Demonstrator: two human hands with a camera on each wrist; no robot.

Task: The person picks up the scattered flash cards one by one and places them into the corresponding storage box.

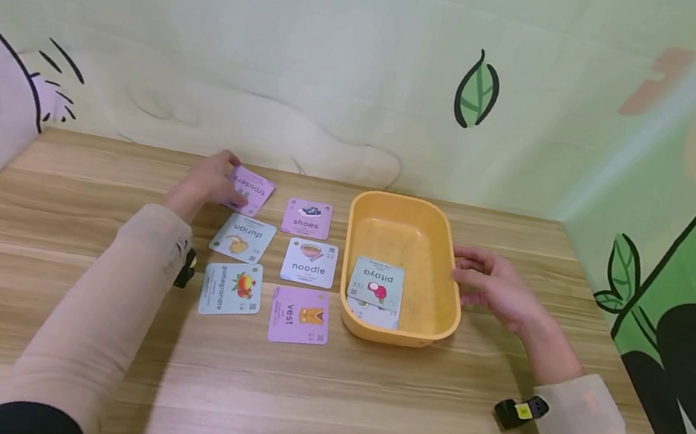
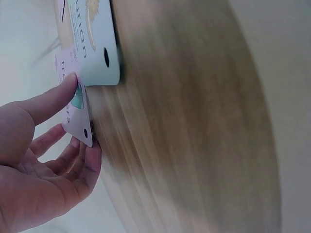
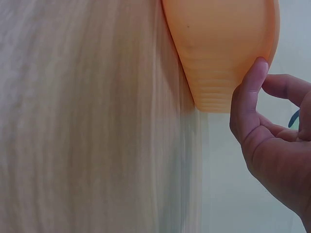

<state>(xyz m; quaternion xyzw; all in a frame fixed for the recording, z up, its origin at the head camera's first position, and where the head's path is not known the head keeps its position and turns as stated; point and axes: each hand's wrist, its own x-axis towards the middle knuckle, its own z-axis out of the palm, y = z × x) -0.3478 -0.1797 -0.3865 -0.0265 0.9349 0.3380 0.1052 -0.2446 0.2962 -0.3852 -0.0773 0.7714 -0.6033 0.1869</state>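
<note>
Head view: purple trousers card [image 1: 257, 185] in left hand [image 1: 210, 180]

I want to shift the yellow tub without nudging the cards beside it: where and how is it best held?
Probably pinch the yellow tub by its right rim, coming from the right, where the right hand is: the rim stands above the table, while the noodle card and vest card lie near its left side.

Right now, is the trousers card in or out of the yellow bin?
Out: the left hand pinches the trousers card, apart from the yellow bin.
</note>
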